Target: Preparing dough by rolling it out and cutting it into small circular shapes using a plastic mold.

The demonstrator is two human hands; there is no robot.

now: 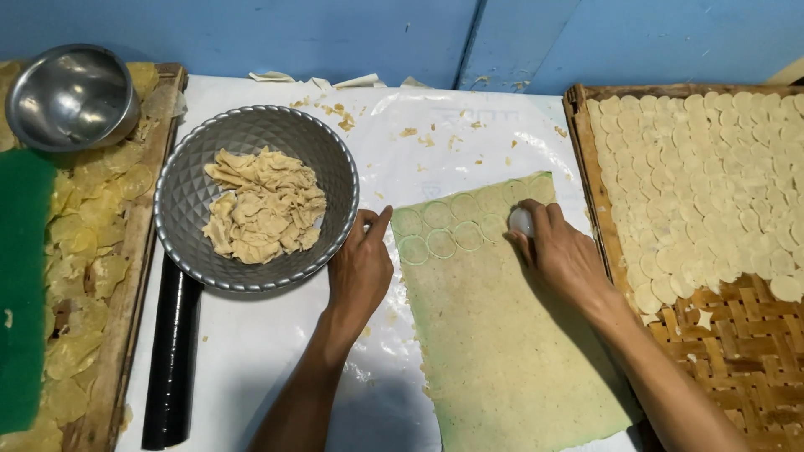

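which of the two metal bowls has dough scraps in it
The larger faceted bowl beside the left hand, heaped with dough scraps. The smaller smooth bowl at the far left corner holds nothing visible.

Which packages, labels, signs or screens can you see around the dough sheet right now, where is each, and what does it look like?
None: no package, label, sign or screen shows.
Plastic sheet: covers the table, clear over white, with only a faint unreadable mark near the top, above the dough sheet.
Black roll: lies left of the dough sheet below the bowl, plain, no label.
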